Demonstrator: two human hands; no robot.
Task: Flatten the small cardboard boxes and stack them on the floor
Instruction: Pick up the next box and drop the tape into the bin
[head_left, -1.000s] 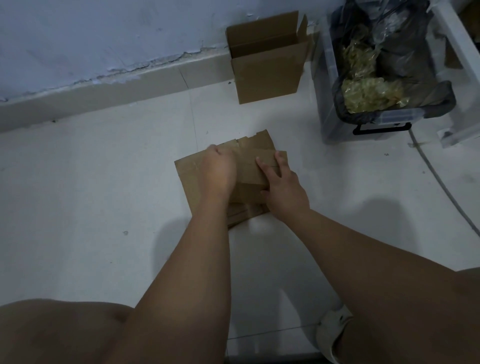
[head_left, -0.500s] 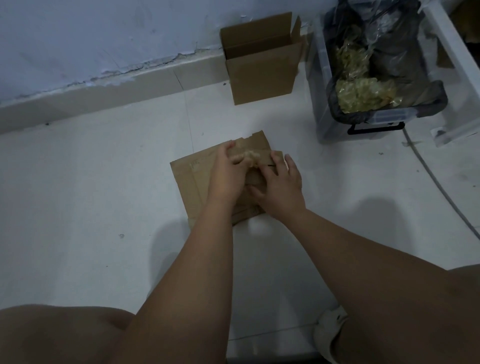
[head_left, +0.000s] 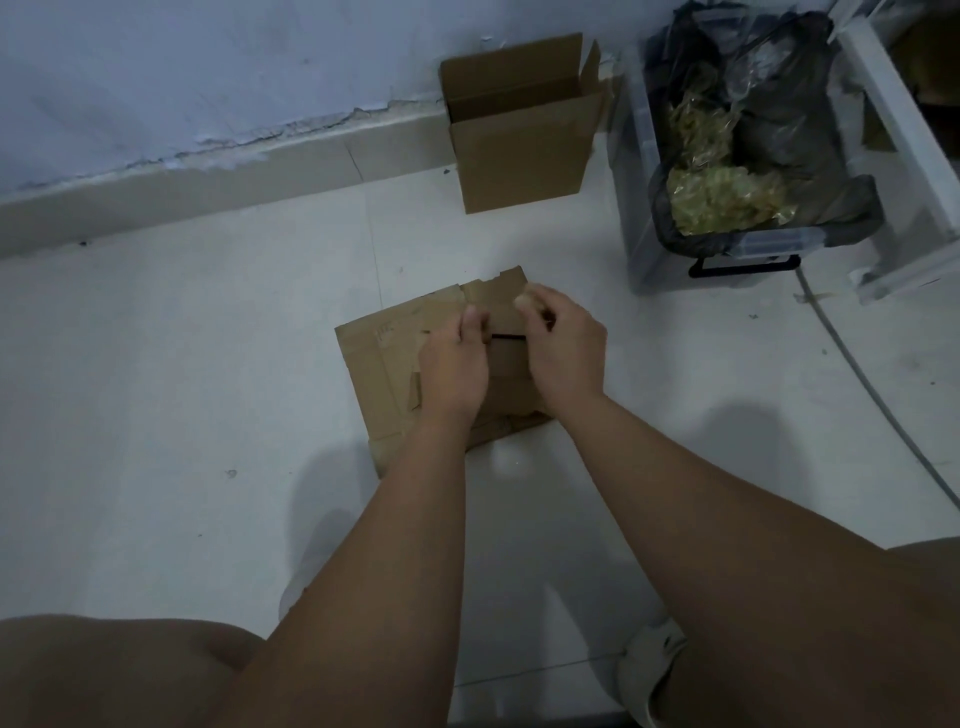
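On the white tiled floor (head_left: 182, 374), in the middle of the view, lies a pile of flattened cardboard (head_left: 376, 364), and on its right part sits a small box (head_left: 506, 361), pressed nearly flat, with a dark slit showing along its far fold. The left hand (head_left: 454, 364) grips the small box's left side, fingers curled and thumb up; the right hand (head_left: 563, 348) grips its right side, fingers curled over the far edge, though their tips are blurred. Farther off, an open box (head_left: 519, 156) stands upright against the wall (head_left: 208, 62). Just to its right is a clear plastic bin (head_left: 634, 218) lined with a black bag (head_left: 779, 104). A grey cable (head_left: 857, 374) runs along the floor at the right.
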